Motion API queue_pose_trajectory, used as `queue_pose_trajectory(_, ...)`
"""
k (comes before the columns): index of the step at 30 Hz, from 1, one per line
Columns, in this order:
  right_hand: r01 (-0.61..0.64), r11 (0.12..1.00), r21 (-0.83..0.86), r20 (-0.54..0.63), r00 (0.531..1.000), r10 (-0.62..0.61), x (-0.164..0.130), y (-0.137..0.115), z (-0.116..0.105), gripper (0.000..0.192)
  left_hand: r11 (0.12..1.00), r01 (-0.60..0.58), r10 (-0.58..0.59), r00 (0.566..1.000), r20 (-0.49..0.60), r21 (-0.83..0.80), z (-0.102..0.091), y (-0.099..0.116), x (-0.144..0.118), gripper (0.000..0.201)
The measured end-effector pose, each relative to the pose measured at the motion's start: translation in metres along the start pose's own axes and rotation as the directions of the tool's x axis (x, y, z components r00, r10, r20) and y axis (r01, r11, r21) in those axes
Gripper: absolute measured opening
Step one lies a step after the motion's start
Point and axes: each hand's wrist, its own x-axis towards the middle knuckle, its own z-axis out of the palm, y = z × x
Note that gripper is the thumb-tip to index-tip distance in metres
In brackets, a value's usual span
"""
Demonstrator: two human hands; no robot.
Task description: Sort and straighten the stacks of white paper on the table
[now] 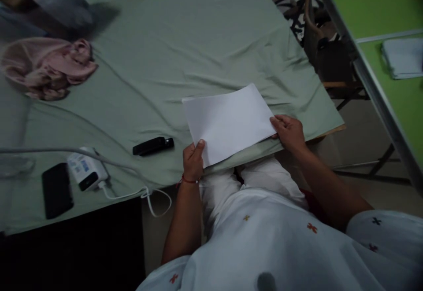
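Paper (228,121) (near edge overhanging) in both hands

Dim room, green-clothed table (185,40)

There is one view only, from a camera on the person's head. It looks forward and steeply down, tilted to one side, close over the lap and the near edge of the surface (172,53). The surface runs away toward the top left, and floor shows at right.
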Motion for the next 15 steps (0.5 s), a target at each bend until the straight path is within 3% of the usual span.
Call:
queue_pose_trajectory(6, -0.023, 1.000, 0.013, 0.079, 0.997, 0.022, 0.004, 0.000, -0.004, 0.030, 0.981, -0.073, 0.077, 0.997, -0.013, 0.181, -0.001, -0.002, 0.000, 0.041)
queue_pose_trajectory(11, 0.119, 0.978, -0.170, 0.014, 0.993, -0.118, -0.004, 0.004, -0.001, 0.026, 0.846, -0.171, 0.271, 0.954, -0.130, 0.505, 0.001, -0.002, 0.004, 0.028)
queue_pose_trajectory(15, 0.161, 0.962, -0.220, 0.011, 0.987, -0.163, -0.007, 0.005, -0.001, 0.026, 0.757, -0.151, 0.348, 0.917, -0.196, 0.636, 0.002, -0.002, 0.005, 0.042)
